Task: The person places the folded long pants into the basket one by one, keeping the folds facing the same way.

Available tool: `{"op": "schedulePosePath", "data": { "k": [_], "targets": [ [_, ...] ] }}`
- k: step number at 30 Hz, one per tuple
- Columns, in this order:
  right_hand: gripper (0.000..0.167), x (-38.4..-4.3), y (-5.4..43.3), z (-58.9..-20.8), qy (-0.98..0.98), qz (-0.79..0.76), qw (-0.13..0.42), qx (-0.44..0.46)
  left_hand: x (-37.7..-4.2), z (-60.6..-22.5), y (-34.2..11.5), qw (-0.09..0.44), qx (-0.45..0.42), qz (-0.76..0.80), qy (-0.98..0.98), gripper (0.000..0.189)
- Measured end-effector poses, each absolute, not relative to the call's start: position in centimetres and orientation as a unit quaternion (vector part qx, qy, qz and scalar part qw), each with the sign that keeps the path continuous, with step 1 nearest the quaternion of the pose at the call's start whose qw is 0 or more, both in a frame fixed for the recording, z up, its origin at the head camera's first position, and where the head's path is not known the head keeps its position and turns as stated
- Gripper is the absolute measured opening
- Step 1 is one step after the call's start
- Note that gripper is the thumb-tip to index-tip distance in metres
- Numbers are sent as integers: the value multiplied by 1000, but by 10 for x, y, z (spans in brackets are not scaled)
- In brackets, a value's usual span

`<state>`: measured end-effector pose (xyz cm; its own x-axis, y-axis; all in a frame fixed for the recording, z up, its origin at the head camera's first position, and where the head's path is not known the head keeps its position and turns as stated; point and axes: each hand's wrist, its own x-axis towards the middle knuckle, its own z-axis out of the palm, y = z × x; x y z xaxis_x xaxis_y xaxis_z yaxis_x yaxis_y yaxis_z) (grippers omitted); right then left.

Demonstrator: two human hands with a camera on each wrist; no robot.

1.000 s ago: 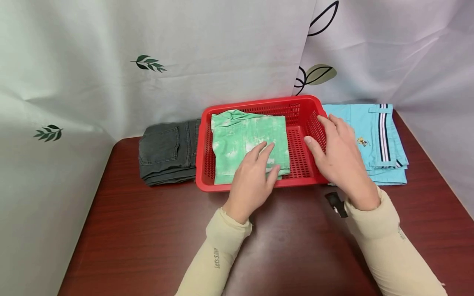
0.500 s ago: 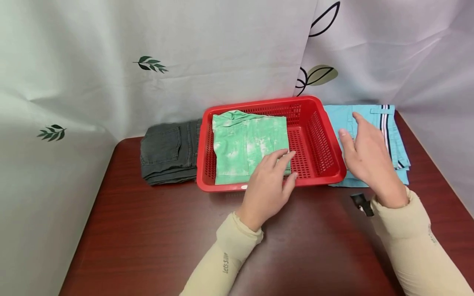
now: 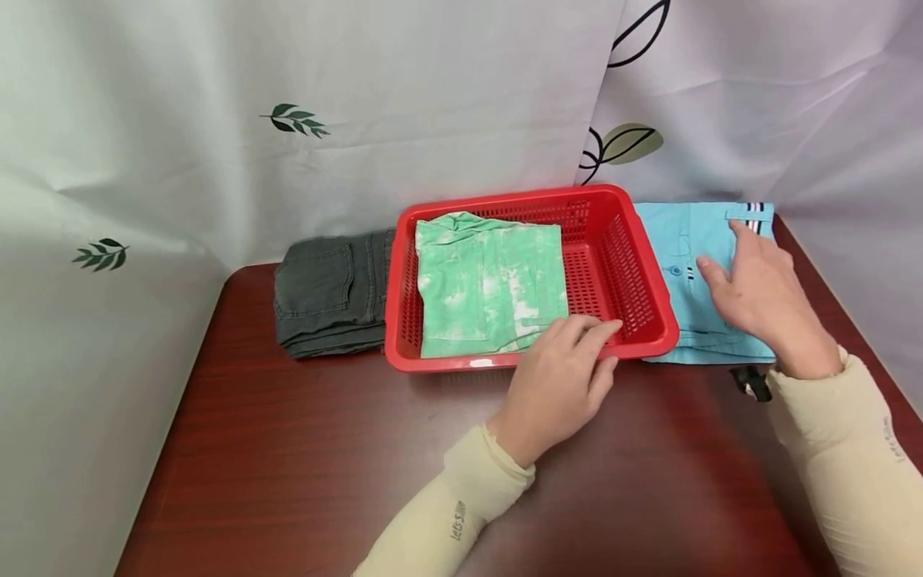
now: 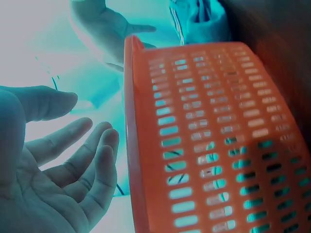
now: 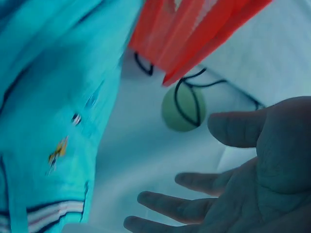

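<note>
On the bench [image 3: 303, 465], just right of the red basket [image 3: 649, 350], lies a folded light-blue garment [image 3: 692, 308]. Over it hangs the right hand [image 3: 767, 296], fingers spread, holding nothing. By the basket's near rim is the left hand [image 3: 555, 385], thumb apart, fingers loosely bent, likewise without hold of anything. Inside the basket, toward its left end, rests a green-and-white folded garment [image 3: 454, 296]. Dark grey folded clothing [image 3: 317, 280] sits just beside that end; pale leaf-printed cloth [image 3: 433, 96] hangs behind.

Indoors: table [image 3: 288, 449] amid leaf-print drapes [image 3: 433, 96]
</note>
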<state>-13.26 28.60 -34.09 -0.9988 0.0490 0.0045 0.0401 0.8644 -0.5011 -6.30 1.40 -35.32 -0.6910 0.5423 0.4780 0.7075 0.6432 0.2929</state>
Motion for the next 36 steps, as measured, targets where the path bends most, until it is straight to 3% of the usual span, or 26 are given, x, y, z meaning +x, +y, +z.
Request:
{"op": "schedulePosePath", "data": {
  "k": [13, 21, 30, 36],
  "targets": [
    [79, -155, 322, -343, -977, 193, -88, -6, -54, -358, 36, 174, -409, -205, -872, 33],
    [81, -166, 339, -357, -974, 192, -119, -15, -45, -364, 51, 171, -442, -150, -868, 35],
    [87, -173, 347, -373, -969, 196, -151, -20, -39, -379, 70, 84, -445, -94, -887, 42],
    [90, -178, 353, -379, -964, 190, -184, -11, -43, -385, 76, 65, -418, -74, -903, 48]
  ]
}}
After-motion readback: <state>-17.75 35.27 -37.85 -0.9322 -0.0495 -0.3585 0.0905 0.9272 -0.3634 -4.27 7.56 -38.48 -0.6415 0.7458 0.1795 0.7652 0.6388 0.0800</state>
